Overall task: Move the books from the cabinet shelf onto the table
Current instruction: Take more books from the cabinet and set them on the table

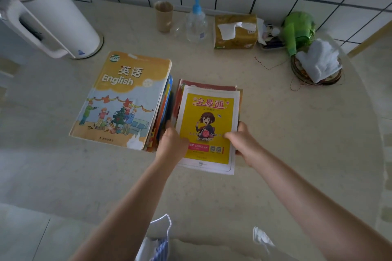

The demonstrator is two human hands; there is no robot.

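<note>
Head view. Left hand [172, 143] and right hand [240, 142] clamped on opposite sides of a small stack of books [206, 127], thumbs curled over the yellow-and-white cover on top, fingers tucked beneath. Stack low over the beige table [275, 154], just beside a second pile topped by an English textbook [125, 99]; actual contact with the tabletop not discernible. Further back, near the tiled wall: white kettle [45, 12], brown cup [163, 16], clear pump bottle [196, 21], tissue pack [235, 32], green bag [298, 29], white cloth [319, 59].
</note>
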